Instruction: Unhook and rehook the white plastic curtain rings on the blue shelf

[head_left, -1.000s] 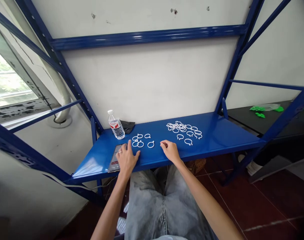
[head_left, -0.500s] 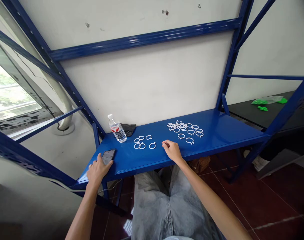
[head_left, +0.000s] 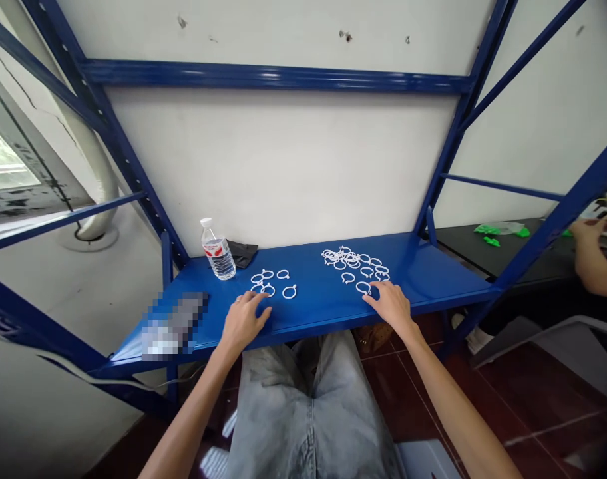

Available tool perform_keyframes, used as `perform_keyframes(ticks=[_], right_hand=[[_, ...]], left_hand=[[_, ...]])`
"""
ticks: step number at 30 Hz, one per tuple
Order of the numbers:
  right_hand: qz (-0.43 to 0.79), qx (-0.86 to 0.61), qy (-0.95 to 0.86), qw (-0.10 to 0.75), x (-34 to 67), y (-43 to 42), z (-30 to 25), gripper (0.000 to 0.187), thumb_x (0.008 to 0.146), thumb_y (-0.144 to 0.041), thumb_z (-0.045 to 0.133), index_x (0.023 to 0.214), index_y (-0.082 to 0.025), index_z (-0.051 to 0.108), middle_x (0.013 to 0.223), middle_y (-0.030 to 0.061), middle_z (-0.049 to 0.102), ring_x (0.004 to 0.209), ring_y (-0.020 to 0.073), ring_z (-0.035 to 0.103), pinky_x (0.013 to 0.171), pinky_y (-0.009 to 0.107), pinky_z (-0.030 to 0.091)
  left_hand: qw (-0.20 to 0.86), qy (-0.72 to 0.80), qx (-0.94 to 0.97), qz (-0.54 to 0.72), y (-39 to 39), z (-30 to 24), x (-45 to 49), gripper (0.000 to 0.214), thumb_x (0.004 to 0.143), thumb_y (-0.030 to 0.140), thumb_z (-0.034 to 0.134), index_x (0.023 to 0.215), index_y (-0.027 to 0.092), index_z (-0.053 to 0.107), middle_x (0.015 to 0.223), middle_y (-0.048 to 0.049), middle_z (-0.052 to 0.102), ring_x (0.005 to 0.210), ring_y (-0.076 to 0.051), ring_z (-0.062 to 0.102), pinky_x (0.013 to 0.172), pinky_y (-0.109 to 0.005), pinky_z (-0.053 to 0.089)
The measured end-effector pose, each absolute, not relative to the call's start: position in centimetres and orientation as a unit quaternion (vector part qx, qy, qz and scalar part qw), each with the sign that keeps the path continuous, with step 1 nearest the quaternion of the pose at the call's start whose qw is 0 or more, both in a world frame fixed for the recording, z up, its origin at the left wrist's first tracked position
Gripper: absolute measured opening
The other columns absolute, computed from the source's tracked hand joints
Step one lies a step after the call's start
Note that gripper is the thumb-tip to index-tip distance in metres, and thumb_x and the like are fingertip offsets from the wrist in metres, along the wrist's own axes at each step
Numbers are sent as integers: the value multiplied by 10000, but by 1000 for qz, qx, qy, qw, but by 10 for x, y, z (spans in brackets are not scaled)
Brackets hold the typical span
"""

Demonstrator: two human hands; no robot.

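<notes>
White plastic curtain rings lie on the blue metal shelf, in a small loose group and a larger tangled pile. My left hand rests open on the shelf, its fingertips at the near edge of the small group. My right hand lies with spread fingers beside the lowest ring of the pile, holding nothing. A single ring sits apart between the hands. Left of my left hand, a pixelated block hides a flat object, probably the phone.
A water bottle and a black pouch stand at the shelf's back. Blue steel uprights frame the shelf against a white wall. To the right, a co-worker's hand works above a black table holding green pieces.
My left hand has left the phone and moved right to the small ring group. My right hand has moved right to the pile. A co-worker's hand has appeared at right.
</notes>
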State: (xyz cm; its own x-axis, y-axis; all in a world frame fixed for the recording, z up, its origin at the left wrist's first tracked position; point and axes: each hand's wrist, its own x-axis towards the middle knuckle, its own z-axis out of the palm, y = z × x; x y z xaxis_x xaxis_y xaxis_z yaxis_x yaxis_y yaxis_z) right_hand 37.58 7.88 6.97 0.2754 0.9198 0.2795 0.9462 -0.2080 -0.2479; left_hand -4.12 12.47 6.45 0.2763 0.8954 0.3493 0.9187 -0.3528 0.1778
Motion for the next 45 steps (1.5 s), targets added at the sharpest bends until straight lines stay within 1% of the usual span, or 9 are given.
perform_keyframes(ticks=[3, 6, 11, 15, 20, 23, 29, 37, 45], right_hand=[[-34, -757, -626, 184, 376, 87, 64, 289, 1009, -350, 662, 1255, -229, 756, 1251, 109, 734, 1152, 291, 663, 888, 329, 525], [-16, -735, -642, 218, 367, 100, 60, 198, 1010, -264, 633, 1117, -223, 795, 1171, 94, 768, 1085, 254, 704, 867, 295, 521], [110, -615, -694, 358, 331, 116, 59, 195, 947, -195, 637, 1055, -228, 796, 1044, 56, 807, 868, 213, 743, 827, 312, 554], [196, -504, -730, 417, 288, 121, 57, 201, 933, -229, 647, 1077, -238, 787, 1015, 35, 815, 879, 207, 751, 824, 309, 565], [223, -468, -743, 424, 256, 126, 50, 186, 916, -223, 679, 1066, -247, 787, 1003, 35, 822, 916, 217, 767, 864, 323, 564], [226, -480, -724, 441, 256, 127, 46, 176, 907, -226, 713, 1067, -255, 781, 963, 27, 822, 906, 222, 774, 856, 330, 561], [176, -506, -735, 416, 258, 122, 43, 161, 897, -180, 736, 1037, -257, 759, 912, 16, 803, 934, 219, 741, 856, 328, 533], [133, -541, -743, 372, 254, 118, 43, 154, 899, -154, 754, 998, -269, 728, 909, 3, 786, 1002, 229, 692, 856, 320, 486], [122, -552, -741, 363, 252, 117, 42, 142, 921, -171, 745, 1011, -275, 709, 937, 2, 776, 1013, 221, 688, 828, 303, 474]], left_hand=[[7, -548, -814, -190, 137, 62, -1, 301, 1009, 348, 540, 1180, 244, 765, 1114, -104, 712, 1057, -286, 670, 934, -373, 507], [-8, -560, -804, -198, 149, 62, 17, 290, 1015, 304, 526, 1130, 226, 780, 1070, -107, 720, 1043, -279, 679, 893, -352, 508], [-56, -559, -779, -277, 149, 62, 28, 377, 996, 329, 546, 1309, 232, 732, 1122, -113, 727, 1061, -285, 684, 913, -370, 523], [-174, -452, -807, -338, 137, 55, 36, 575, 942, 429, 647, 1484, 240, 610, 1222, -97, 723, 1011, -245, 680, 930, -368, 538], [-276, -428, -780, -364, 136, 50, 37, 452, 924, 523, 663, 1226, 203, 764, 1025, -66, 753, 813, -183, 653, 793, -307, 523], [-303, -436, -767, -361, 138, 49, 36, 620, 831, 534, 765, 1355, 208, 703, 995, -41, 754, 801, -177, 643, 762, -289, 511], [-292, -453, -774, -331, 136, 52, 37, 505, 818, 528, 759, 1204, 201, 769, 892, -30, 752, 802, -186, 625, 759, -286, 482], [-274, -459, -780, -327, 135, 50, 38, 479, 784, 515, 781, 1147, 202, 791, 905, -42, 774, 815, -203, 642, 763, -301, 491], [-244, -460, -791, -320, 132, 54, 40, 451, 816, 560, 755, 1052, 181, 817, 796, -32, 739, 736, -181, 617, 701, -283, 454]])
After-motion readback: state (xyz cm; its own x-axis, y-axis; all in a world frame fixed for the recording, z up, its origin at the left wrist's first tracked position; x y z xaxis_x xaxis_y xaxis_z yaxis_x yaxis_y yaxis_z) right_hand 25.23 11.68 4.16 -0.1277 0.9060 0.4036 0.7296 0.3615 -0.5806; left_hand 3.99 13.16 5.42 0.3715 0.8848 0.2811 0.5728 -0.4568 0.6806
